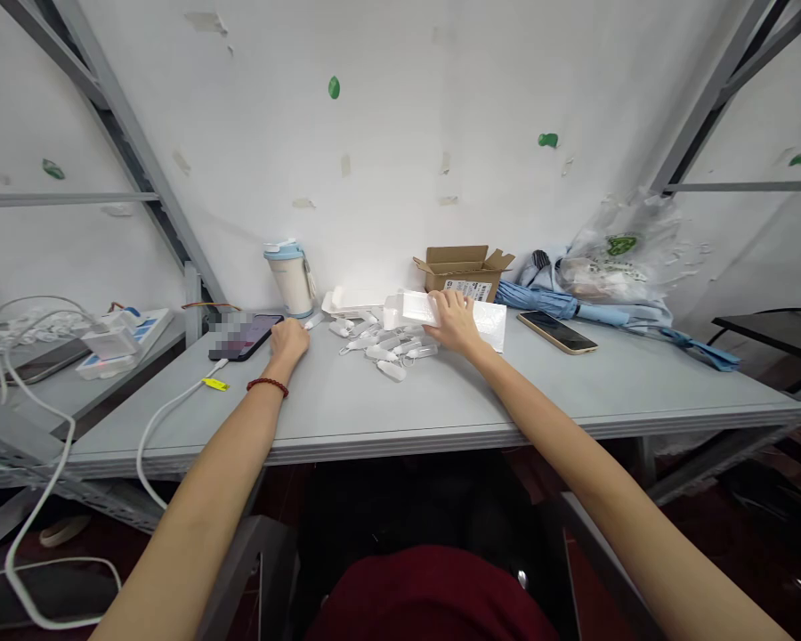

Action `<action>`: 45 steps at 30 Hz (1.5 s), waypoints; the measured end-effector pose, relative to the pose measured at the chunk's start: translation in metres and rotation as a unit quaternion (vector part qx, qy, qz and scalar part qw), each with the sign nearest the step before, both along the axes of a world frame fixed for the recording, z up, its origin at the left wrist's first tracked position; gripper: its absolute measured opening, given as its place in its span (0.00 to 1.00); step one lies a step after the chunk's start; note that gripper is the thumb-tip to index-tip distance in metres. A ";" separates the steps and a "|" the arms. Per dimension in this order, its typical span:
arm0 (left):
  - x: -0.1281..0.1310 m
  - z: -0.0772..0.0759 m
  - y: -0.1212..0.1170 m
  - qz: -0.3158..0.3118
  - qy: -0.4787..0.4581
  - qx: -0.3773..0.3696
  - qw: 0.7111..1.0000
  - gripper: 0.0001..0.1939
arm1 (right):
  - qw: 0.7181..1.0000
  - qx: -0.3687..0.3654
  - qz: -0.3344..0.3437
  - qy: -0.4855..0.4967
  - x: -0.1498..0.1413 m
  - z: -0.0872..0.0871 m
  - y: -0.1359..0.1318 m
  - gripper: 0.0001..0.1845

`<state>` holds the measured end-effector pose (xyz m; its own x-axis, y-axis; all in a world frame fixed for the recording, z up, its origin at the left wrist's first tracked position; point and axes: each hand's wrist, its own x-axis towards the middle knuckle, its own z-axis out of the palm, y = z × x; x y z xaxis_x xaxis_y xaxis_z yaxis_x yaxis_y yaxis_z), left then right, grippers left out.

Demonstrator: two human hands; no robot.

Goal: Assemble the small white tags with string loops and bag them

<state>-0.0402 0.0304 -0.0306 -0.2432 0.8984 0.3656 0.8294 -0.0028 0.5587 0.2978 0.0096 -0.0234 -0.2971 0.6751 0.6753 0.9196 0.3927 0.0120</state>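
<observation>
My left hand (pixel 290 341) is closed in a fist on the table, beside a phone (pixel 254 338) with a white charging cable. What it holds, if anything, is hidden; a small white tube-like piece (pixel 313 320) lies just past its knuckles. My right hand (pixel 455 319) grips a small white box (pixel 417 308) from above, its fingers over the box's right end. Under and left of that box lies a loose pile of small translucent white pieces (pixel 387 344), some with loops. A flat white sheet with a patterned surface (pixel 490 325) lies beneath the right hand.
A cream tumbler with a blue lid (pixel 290 278) stands at the back left, near a white tray (pixel 357 301). An open cardboard box (pixel 464 271) is behind my right hand. Rightward lie another phone (pixel 557 331), a folded blue umbrella (pixel 601 313) and a plastic bag (pixel 624 254).
</observation>
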 end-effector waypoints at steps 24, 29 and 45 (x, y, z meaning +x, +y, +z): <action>0.099 0.035 -0.095 -0.231 -0.083 0.119 0.962 0.13 | 0.995 -0.054 0.089 -0.002 -0.004 0.013 -0.047 0.24; 0.115 0.040 -0.106 -0.309 -0.159 0.080 0.934 0.18 | 0.995 -0.054 0.063 0.049 0.005 0.010 -0.058 0.23; 0.132 0.024 -0.128 -0.342 0.307 -0.070 0.885 0.19 | 0.995 -0.084 -0.010 0.053 0.027 0.001 -0.055 0.22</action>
<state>0.0916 -0.0972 -0.0068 0.5815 0.8057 0.1127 0.8078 -0.5883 0.0376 0.3247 -0.0454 -0.0220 -0.2151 0.7859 0.5798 0.9197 0.3627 -0.1503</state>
